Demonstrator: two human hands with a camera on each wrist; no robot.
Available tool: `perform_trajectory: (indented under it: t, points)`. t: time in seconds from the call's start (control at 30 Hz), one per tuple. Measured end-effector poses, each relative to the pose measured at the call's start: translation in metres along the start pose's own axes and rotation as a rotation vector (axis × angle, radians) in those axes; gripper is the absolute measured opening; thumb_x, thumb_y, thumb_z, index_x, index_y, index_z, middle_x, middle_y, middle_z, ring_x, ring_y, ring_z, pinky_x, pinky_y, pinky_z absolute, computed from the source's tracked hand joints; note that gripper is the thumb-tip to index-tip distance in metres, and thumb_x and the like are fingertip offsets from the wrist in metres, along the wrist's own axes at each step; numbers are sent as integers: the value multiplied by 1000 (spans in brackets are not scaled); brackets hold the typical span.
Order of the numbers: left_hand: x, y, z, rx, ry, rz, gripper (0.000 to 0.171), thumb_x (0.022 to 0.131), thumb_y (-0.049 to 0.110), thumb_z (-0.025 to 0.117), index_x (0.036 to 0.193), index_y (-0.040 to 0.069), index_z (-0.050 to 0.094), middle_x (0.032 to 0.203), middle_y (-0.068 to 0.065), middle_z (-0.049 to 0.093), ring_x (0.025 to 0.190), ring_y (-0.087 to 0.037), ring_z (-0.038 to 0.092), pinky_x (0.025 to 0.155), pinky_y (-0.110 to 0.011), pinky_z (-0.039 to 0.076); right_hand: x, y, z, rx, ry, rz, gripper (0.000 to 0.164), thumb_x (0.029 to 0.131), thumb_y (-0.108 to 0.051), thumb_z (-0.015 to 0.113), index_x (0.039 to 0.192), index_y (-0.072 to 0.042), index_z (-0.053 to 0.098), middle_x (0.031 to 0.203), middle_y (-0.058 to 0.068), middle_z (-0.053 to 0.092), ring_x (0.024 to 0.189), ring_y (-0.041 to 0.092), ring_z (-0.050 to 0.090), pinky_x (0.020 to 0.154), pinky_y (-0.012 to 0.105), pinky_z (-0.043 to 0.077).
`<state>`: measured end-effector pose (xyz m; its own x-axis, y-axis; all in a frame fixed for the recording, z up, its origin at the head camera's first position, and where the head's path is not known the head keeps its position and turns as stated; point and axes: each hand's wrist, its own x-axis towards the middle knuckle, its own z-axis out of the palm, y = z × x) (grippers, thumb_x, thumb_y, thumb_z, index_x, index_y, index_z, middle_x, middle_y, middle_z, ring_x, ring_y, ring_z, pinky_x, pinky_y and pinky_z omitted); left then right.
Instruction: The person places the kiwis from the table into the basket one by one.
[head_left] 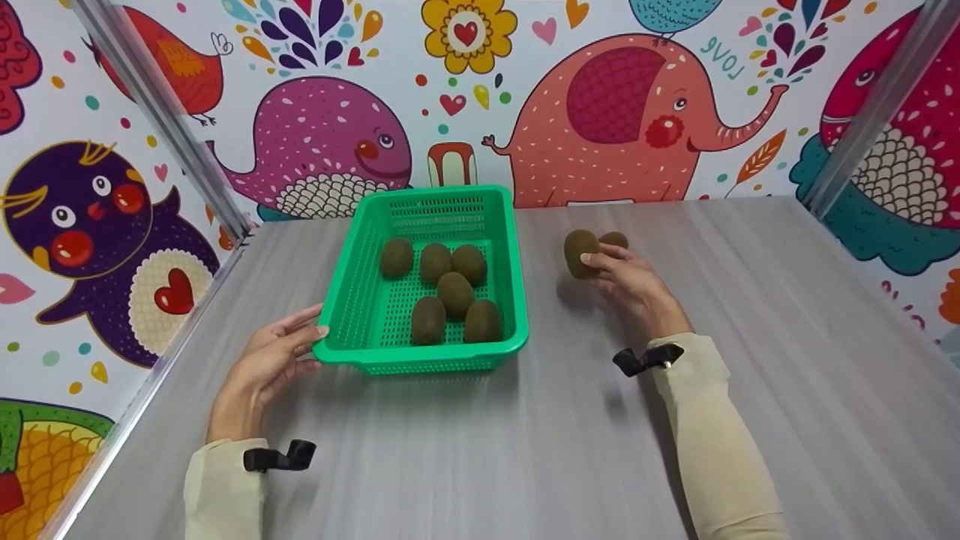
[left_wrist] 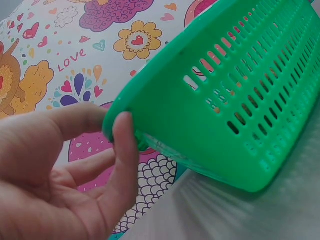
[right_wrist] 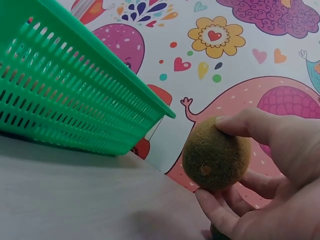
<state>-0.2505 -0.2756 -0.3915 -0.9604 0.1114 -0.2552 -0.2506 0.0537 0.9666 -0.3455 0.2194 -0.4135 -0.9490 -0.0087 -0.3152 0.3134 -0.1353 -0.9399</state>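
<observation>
A green plastic basket [head_left: 431, 358] stands on the table with several brown kiwis [head_left: 454, 295] lying in it. My left hand [head_left: 274, 360] pinches the basket's near left corner, the thumb on the rim and fingers beneath it, as the left wrist view shows close up. To the right of the basket, my right hand [head_left: 637, 285] grips a kiwi [right_wrist: 215, 157] between thumb and fingers, above the tabletop with its shadow below. Another kiwi [head_left: 614, 240] sits just behind that hand, partly hidden by the fingers and the held kiwi.
The grey table [head_left: 450, 457] ends at a back wall [head_left: 480, 97] printed with cartoon animals. A similarly printed panel [head_left: 172, 300] borders the left side, and metal posts [head_left: 169, 112] rise at the corners. Each wrist wears a black camera mount [head_left: 281, 455].
</observation>
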Motion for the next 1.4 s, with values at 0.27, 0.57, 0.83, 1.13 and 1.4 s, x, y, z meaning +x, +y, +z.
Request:
perform_trajectory:
  t: [0.27, 0.57, 0.83, 1.13, 1.4]
  points:
    - [2, -1, 3, -1, -8, 6, 70, 99, 16, 63, 158, 3, 27, 102, 14, 70, 84, -3, 69, 68, -22, 56, -3, -1, 7, -26, -16, -63, 65, 94, -18, 71, 148, -7, 37, 133, 5, 46, 120, 21, 54, 107, 34, 46]
    - [3, -2, 4, 6, 0, 5, 71, 99, 19, 65, 157, 3, 28, 100, 14, 71, 84, -3, 69, 69, -23, 57, -9, -1, 15, -42, -65, -97, 69, 92, -20, 74, 151, -15, 39, 140, 7, 39, 128, 27, 51, 111, 36, 46]
    - [1, -2, 2, -4, 0, -3, 71, 98, 18, 65, 157, 4, 28, 101, 14, 71, 82, -4, 70, 69, -23, 57, -19, -7, 28, -87, -101, -141, 62, 95, -16, 68, 149, -8, 39, 133, 10, 44, 122, 28, 55, 102, 34, 53]
    - [-1, -2, -1, -3, -3, 7, 72, 99, 18, 64, 158, 3, 27, 101, 16, 71, 85, -3, 70, 71, -23, 57, -31, -18, 50, -127, -149, -174, 63, 94, -15, 69, 149, -11, 39, 134, 16, 50, 116, 26, 62, 98, 32, 55]
    - [1, -1, -1, 5, -7, 3, 71, 99, 18, 64, 158, 3, 26, 101, 16, 70, 84, -2, 69, 72, -23, 57, -43, -28, 59, -133, -177, -207, 62, 95, -14, 67, 151, -16, 39, 138, 17, 48, 120, 31, 61, 99, 33, 54]
